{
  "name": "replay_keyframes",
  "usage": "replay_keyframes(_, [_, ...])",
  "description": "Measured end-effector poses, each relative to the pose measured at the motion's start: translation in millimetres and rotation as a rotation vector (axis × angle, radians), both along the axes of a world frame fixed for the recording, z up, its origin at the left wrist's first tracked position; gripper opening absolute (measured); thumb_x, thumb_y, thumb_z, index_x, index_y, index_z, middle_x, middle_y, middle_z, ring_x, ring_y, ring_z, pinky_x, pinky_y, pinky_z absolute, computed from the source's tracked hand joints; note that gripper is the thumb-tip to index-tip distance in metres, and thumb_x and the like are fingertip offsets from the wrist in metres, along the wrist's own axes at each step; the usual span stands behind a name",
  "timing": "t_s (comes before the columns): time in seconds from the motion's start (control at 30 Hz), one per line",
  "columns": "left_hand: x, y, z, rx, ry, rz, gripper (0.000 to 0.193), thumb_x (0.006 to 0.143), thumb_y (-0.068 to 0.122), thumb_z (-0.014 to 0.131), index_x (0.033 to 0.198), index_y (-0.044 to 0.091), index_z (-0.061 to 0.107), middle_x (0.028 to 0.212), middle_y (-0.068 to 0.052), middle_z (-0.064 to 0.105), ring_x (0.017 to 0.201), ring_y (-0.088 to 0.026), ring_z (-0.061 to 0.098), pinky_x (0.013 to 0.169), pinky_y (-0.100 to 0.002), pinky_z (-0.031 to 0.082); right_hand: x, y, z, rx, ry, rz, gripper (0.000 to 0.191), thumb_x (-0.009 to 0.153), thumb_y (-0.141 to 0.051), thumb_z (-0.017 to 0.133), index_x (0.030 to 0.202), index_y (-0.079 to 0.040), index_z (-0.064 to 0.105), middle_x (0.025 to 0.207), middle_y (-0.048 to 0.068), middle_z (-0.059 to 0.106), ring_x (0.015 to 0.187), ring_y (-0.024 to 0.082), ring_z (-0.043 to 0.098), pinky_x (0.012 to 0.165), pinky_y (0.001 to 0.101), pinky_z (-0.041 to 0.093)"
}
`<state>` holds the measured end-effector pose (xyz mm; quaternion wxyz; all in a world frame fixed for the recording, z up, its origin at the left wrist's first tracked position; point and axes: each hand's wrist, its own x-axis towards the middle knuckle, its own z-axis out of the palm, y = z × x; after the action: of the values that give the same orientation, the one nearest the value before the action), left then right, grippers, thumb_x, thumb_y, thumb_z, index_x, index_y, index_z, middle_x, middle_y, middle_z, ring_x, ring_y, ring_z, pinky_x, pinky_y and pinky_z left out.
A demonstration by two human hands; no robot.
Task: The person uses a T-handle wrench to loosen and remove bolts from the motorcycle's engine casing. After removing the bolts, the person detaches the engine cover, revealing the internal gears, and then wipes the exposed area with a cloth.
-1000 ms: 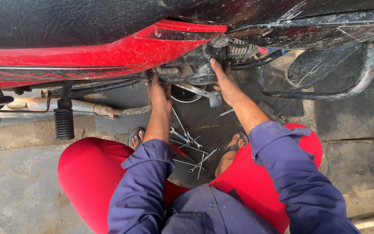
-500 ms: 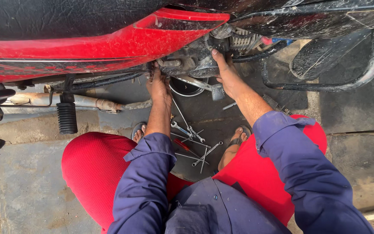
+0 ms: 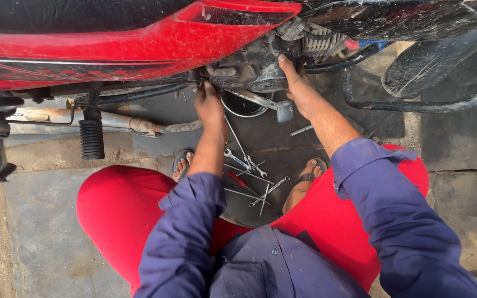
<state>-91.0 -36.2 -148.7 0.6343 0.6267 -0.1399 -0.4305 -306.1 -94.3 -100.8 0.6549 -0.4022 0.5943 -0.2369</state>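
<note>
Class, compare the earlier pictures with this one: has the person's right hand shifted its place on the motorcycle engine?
No. The right hand stays pressed on the engine casing, just beside the ribbed cylinder fins; only the camera view has drifted.

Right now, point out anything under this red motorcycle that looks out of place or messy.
The loose metal spanners and rods lie scattered and crossed on the dark ground between the person's sandalled feet, not set in order. The left hand and right hand both press on the grimy grey engine. Nothing looks spilled or broken.
</note>
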Motion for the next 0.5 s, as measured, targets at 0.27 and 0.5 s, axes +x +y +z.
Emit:
replay_keyframes(0.27, [-33.4,46.7,73.3,-0.181,-0.776,-0.022,0.034,0.109,0.018,0.054,0.134,-0.003,0.062,0.129,-0.020,0.068,0.122,-0.031,0.066,0.107,-0.038,0.050,1.1,10.0,6.5,-0.199,0.185,-0.016,0.101,0.091,-0.074,0.049,0.160,-0.004,0.025,0.166,0.018,0.034,0.154,0.031,0.032,0.124,0.0417,0.027])
replay_keyframes(0.5, [-39.9,23.7,89.9,-0.180,-0.631,0.008,0.038,0.107,0.018,0.058,0.137,-0.005,0.060,0.133,-0.019,0.067,0.126,-0.031,0.065,0.108,-0.039,0.050,5.0,20.8,21.3,-0.266,0.365,-0.008,0.090,0.094,-0.067,0.048,0.157,-0.004,0.033,0.157,0.020,0.044,0.147,0.033,0.041,0.119,0.0390,0.032])
